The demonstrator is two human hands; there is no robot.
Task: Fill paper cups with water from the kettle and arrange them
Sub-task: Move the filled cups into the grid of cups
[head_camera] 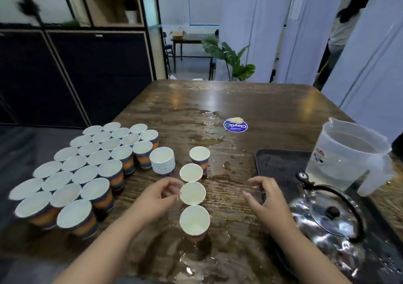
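Observation:
Several paper cups stand in one line down the table's middle: the far cup, two middle cups and the near cup. My left hand is at the left rim of the third cup, fingers curled, touching or nearly touching it. My right hand hovers to the right of the line with fingers apart, holding nothing. The steel kettle with its black handle sits on the dark tray at right. A stack of nested cups stands left of the line.
A large block of paper cups covers the table's left part. A clear plastic jug with water stands at far right. Water is spilled over the wooden table. A blue round sticker lies farther back. A person stands at back right.

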